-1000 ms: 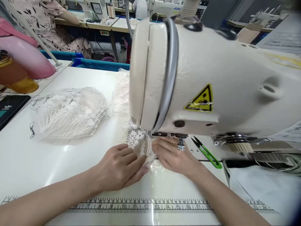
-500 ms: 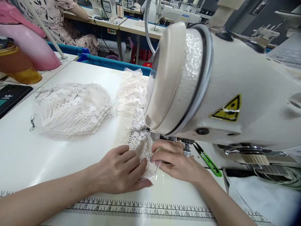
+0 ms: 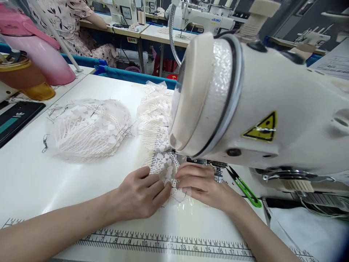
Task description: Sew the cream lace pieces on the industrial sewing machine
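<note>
The white desk (image 3: 89, 185) is bearing a printed ruler scale (image 3: 163, 244) along its near edge, while a blue cloth trough (image 3: 131, 75) is running along its far edge. White lace (image 3: 162, 163) is lying right of the desk's middle, beside and partly behind the sewing machine (image 3: 212, 94). The left hand (image 3: 143, 193) is resting on it, curled and narrow, and the right hand (image 3: 205, 183) is lying over its right edge, fingers close together — whether either is pinching it, I cannot tell. A lace bundle (image 3: 92, 131) is lying nearer the left edge. Beyond the far edge, a person (image 3: 60, 32) is sitting, and another machine (image 3: 201, 18) is displaying "JUKI". The nearer machine is wearing a yellow warning triangle (image 3: 261, 127), the scale is showing numbers like 10 and 17, and a black phone (image 3: 20, 116) by the left edge is showing a pale logo
</note>
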Demonstrator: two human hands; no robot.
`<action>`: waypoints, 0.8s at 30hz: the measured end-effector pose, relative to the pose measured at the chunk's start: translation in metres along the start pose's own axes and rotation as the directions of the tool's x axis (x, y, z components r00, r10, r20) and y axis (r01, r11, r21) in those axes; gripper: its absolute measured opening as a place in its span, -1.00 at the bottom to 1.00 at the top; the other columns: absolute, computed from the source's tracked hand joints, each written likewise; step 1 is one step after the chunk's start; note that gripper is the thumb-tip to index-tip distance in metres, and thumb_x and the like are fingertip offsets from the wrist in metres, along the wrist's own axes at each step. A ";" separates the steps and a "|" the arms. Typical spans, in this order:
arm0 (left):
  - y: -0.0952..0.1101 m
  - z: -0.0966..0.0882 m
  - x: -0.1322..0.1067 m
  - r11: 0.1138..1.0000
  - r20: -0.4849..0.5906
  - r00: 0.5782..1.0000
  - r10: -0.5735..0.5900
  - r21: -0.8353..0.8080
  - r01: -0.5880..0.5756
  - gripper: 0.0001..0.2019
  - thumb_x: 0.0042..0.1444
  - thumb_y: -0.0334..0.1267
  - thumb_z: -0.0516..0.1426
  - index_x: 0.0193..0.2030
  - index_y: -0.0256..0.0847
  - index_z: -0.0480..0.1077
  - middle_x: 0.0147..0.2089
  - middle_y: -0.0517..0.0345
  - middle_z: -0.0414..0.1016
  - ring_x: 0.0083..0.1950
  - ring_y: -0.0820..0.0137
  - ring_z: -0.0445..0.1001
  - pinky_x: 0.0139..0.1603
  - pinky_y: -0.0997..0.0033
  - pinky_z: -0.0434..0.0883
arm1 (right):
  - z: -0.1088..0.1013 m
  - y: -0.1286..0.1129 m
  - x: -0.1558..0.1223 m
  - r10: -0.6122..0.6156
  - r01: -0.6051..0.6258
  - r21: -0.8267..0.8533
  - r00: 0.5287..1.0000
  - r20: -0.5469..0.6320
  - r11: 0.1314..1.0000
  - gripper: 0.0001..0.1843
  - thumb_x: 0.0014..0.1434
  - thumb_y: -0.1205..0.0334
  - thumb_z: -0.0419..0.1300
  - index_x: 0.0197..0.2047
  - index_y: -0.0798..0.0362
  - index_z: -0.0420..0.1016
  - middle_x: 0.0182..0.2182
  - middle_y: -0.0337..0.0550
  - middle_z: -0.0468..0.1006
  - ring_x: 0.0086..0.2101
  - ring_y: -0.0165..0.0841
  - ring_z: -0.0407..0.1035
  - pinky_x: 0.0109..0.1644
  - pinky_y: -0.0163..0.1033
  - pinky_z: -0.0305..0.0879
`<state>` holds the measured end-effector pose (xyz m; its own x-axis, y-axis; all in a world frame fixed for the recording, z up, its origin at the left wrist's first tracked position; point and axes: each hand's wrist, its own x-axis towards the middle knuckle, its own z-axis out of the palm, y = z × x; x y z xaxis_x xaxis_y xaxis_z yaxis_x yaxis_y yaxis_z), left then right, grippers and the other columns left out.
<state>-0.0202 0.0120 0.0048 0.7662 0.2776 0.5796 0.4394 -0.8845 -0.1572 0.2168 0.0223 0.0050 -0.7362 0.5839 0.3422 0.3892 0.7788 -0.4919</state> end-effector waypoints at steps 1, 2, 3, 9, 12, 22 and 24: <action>0.000 0.000 0.001 1.000 0.002 1.000 0.000 -0.006 0.000 -0.89 0.18 -0.49 0.08 -0.24 -0.32 0.42 -0.58 0.29 0.29 -0.56 0.47 0.20 -0.57 0.36 0.10 | 0.000 0.001 0.000 -0.012 0.012 0.031 1.000 0.000 0.999 -0.89 0.29 0.30 0.14 -0.21 0.02 0.50 -0.19 -0.21 0.60 0.03 -0.39 0.39 0.04 -0.23 0.38; 0.000 0.000 0.001 1.000 -0.003 1.000 -0.006 -0.008 0.006 -0.90 0.18 -0.49 0.09 -0.26 -0.31 0.42 -0.55 0.29 0.33 -0.55 0.47 0.24 -0.55 0.36 0.16 | -0.001 0.001 0.001 -0.022 0.022 0.060 1.000 -0.008 0.998 -0.90 0.28 0.32 0.14 -0.20 0.03 0.50 -0.22 -0.20 0.61 0.04 -0.39 0.38 0.06 -0.22 0.39; 0.000 0.000 0.002 1.000 -0.012 1.000 -0.020 -0.011 0.020 -0.90 0.19 -0.49 0.09 -0.27 -0.28 0.42 -0.51 0.27 0.39 -0.50 0.46 0.31 -0.50 0.36 0.24 | -0.001 0.001 0.001 -0.026 0.028 0.077 0.999 -0.021 0.997 -0.89 0.27 0.33 0.15 -0.18 0.03 0.50 -0.25 -0.20 0.61 0.03 -0.39 0.40 0.07 -0.21 0.40; -0.002 0.008 0.000 0.992 0.091 0.995 -0.048 -0.115 0.058 -0.75 0.30 -0.37 -0.08 -0.10 -0.37 0.41 0.09 -0.13 0.48 0.19 0.15 0.40 0.15 0.12 0.43 | 0.002 0.000 -0.001 0.020 -0.019 0.019 0.998 -0.052 1.000 -0.86 0.29 0.35 0.12 -0.17 0.04 0.51 -0.24 -0.21 0.61 -0.12 -0.44 0.48 0.19 -0.15 0.34; -0.004 0.011 -0.003 0.983 0.182 0.981 -0.063 -0.156 0.093 -0.65 0.35 -0.24 -0.11 0.04 -0.46 0.35 0.12 -0.22 0.45 0.18 0.13 0.42 0.12 0.15 0.47 | 0.005 -0.001 0.000 -0.006 0.008 0.016 0.993 -0.116 1.000 -0.87 0.27 0.35 0.14 -0.16 0.06 0.52 -0.25 -0.20 0.62 -0.12 -0.44 0.48 0.09 -0.24 0.42; -0.004 0.012 -0.004 0.982 0.210 0.974 -0.090 -0.145 0.122 -0.69 0.22 -0.36 -0.05 0.05 -0.43 0.31 0.12 -0.23 0.45 0.20 0.12 0.40 0.08 0.14 0.50 | 0.006 -0.004 0.001 -0.011 0.011 -0.002 0.988 -0.152 1.000 -0.84 0.29 0.32 0.12 -0.17 0.08 0.54 -0.22 -0.15 0.63 -0.12 -0.42 0.50 0.04 -0.28 0.45; -0.004 0.012 -0.003 0.980 0.220 0.971 -0.096 -0.147 0.130 -0.69 0.20 -0.37 -0.04 0.04 -0.43 0.32 0.13 -0.24 0.45 0.21 0.11 0.39 0.10 0.13 0.50 | 0.006 -0.005 0.002 -0.007 0.004 -0.016 0.988 -0.156 1.000 -0.84 0.30 0.31 0.12 -0.17 0.08 0.55 -0.22 -0.15 0.63 -0.12 -0.43 0.50 0.05 -0.28 0.45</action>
<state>-0.0188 0.0189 -0.0059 0.8048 0.4368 0.4019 0.4616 -0.8863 0.0390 0.2103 0.0180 0.0028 -0.6433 0.6072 0.4663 0.3946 0.7849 -0.4777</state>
